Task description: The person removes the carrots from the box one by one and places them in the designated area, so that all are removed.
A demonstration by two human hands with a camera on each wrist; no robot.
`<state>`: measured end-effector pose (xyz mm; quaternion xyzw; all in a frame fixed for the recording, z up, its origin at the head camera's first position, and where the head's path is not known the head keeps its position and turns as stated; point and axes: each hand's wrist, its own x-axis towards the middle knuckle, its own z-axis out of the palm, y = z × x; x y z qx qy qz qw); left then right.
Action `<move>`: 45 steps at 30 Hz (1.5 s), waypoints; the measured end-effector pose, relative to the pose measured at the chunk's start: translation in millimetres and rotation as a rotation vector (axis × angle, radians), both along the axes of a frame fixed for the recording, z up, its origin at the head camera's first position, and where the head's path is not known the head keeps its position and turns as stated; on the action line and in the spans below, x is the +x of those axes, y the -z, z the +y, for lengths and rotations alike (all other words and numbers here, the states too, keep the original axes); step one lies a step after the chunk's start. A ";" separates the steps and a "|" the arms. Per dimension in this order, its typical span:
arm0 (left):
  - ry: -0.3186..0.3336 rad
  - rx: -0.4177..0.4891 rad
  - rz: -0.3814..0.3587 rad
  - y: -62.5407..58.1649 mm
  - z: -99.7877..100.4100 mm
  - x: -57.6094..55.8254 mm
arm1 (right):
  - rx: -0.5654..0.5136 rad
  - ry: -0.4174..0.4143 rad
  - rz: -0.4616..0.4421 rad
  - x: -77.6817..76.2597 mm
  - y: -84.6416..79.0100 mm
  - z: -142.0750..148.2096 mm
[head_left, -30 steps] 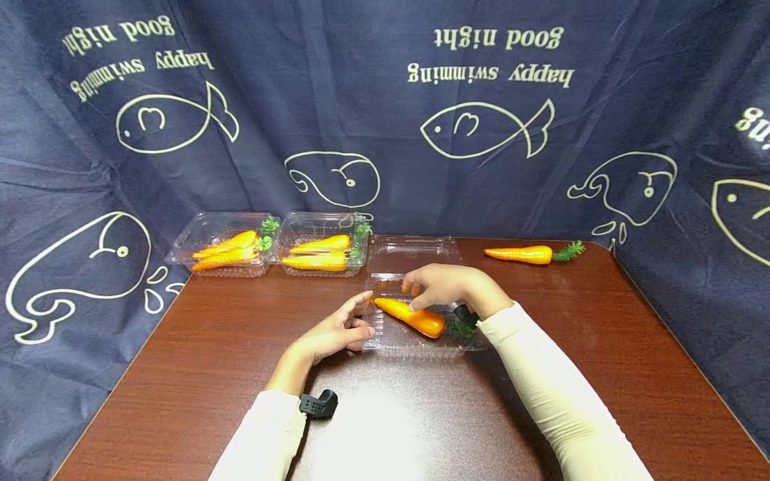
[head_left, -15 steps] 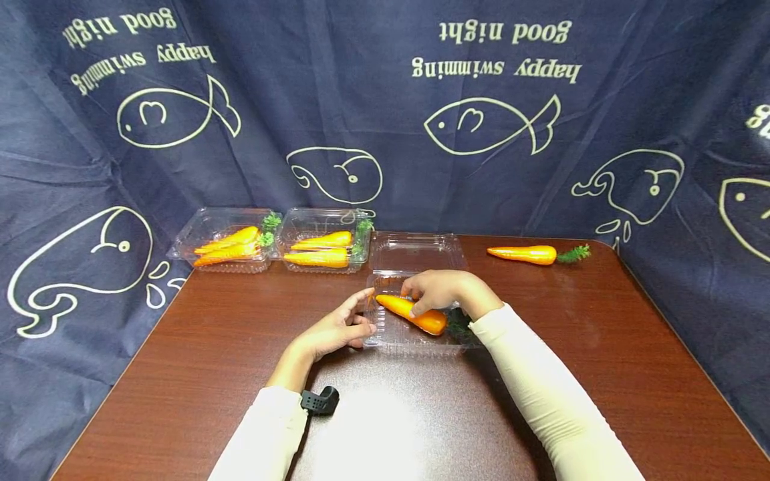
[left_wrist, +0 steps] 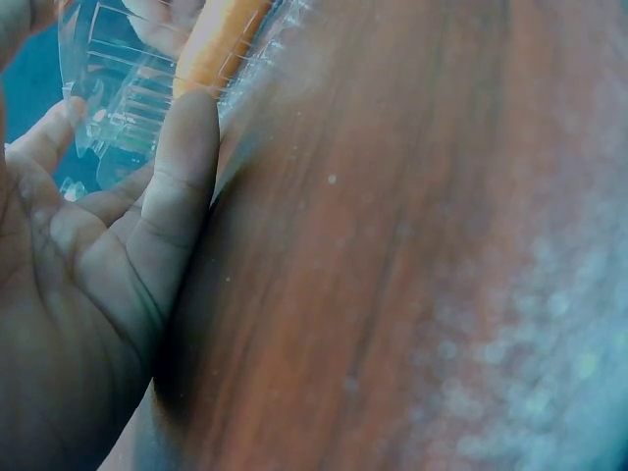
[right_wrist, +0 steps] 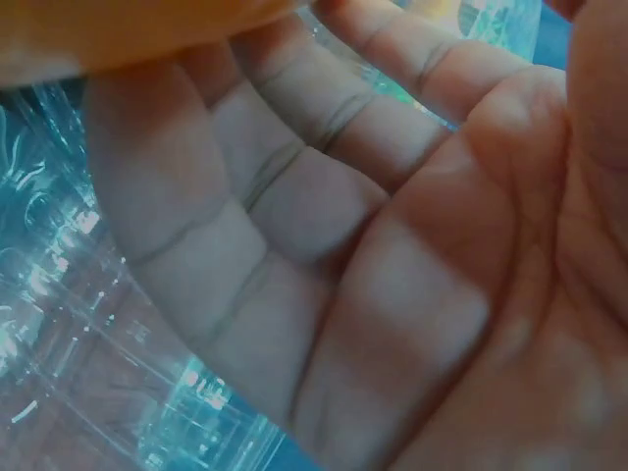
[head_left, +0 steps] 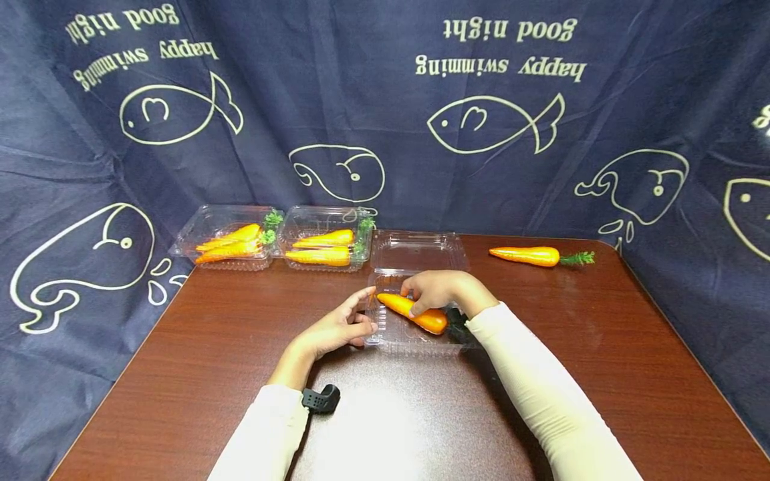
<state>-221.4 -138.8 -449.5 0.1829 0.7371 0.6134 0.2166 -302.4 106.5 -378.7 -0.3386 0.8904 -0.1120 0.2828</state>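
Note:
An orange carrot (head_left: pixel 394 305) lies slanted in an open clear plastic clamshell box (head_left: pixel 400 349) at the middle of the table. My right hand (head_left: pixel 442 291) grips it from above, with the thumb on its near side and curled fingers beyond; the right wrist view shows those fingers against its orange side. The carrot's leafy end is partly covered by my right wrist. At the box's left end, my left hand (head_left: pixel 335 327) is spread, its thumb and fingers touching the wall. In the left wrist view, the straight thumb (left_wrist: pixel 182 147) lies along the clear wall.
The box's lid (head_left: pixel 421 254) is folded back. To the left stand two clear boxes, one with carrots (head_left: pixel 231 250) and the other with carrots (head_left: pixel 321 256). A loose carrot (head_left: pixel 526 256) with green leaves lies at the back right. A dark blue curtain (head_left: pixel 337 87) rises behind the table (head_left: pixel 240 321).
My right hand has come slightly lower and nearer over the carrot. My left hand stays at the box's end. The head view has shifted slightly.

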 end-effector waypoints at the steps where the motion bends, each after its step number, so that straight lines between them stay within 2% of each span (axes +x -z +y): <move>1: -0.001 0.001 0.001 -0.1 0.2 -0.2 | 0.000 0.002 -0.003 -0.2 0.2 -0.1; 10: 0.007 0.000 0.005 1.0 0.6 -0.6 | -0.013 -0.001 -0.019 -1.0 0.8 0.9; 17: 0.005 -0.004 -0.009 0.3 0.1 -0.4 | -0.026 -0.011 0.018 0.3 -2.6 2.3; 24: 0.011 0.007 -0.002 -0.2 0.7 -0.4 | -0.066 0.018 0.030 2.8 -9.4 6.7; 31: 0.013 0.022 -0.007 0.5 -0.3 0.9 | -0.140 0.054 -0.033 4.2 -16.7 8.9; 45: 0.008 0.014 -0.005 0.0 -0.6 0.7 | -0.231 0.069 -0.008 9.1 -37.8 20.9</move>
